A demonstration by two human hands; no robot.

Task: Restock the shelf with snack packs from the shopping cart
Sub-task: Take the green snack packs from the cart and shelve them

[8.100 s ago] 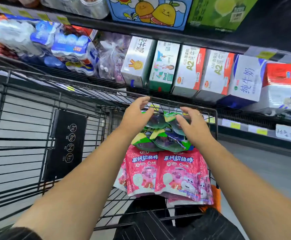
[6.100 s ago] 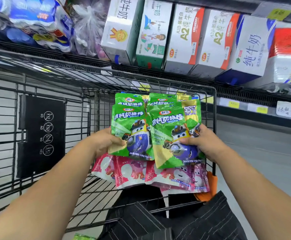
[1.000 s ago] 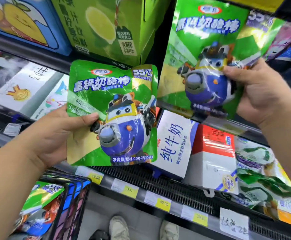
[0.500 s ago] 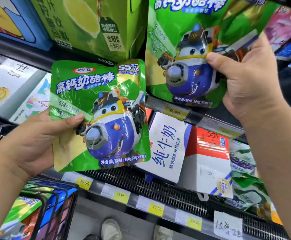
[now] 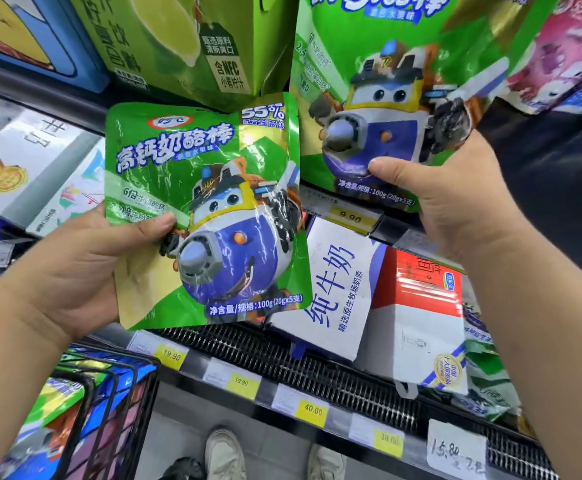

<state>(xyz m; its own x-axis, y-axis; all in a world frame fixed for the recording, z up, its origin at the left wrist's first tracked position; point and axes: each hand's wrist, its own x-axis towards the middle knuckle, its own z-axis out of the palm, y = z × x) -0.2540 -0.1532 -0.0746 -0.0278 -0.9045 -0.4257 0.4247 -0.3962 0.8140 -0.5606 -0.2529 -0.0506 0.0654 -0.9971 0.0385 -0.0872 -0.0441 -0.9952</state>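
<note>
My left hand [image 5: 75, 268] grips a green snack pack [image 5: 210, 209] with a cartoon plane on it, held upright in front of the milk shelf. My right hand [image 5: 456, 199] holds a second green snack pack [image 5: 379, 98] by its lower edge, raised higher against the upper shelf level, its bottom just above the shelf's price rail [image 5: 348, 216]. A pink snack pack [image 5: 566, 46] sits on that upper shelf at the far right. The shopping cart [image 5: 109, 403], black wire, shows at bottom left with colourful packs inside.
Green juice cartons [image 5: 178, 39] stand on the upper shelf at left. White and red milk boxes [image 5: 414, 313] fill the lower shelf, with yellow price tags [image 5: 312, 410] along its edge. My shoes [image 5: 223, 455] are on the grey floor below.
My right hand has pushed its green pack up and further toward the upper shelf. My left hand and its pack have stayed nearly in place.
</note>
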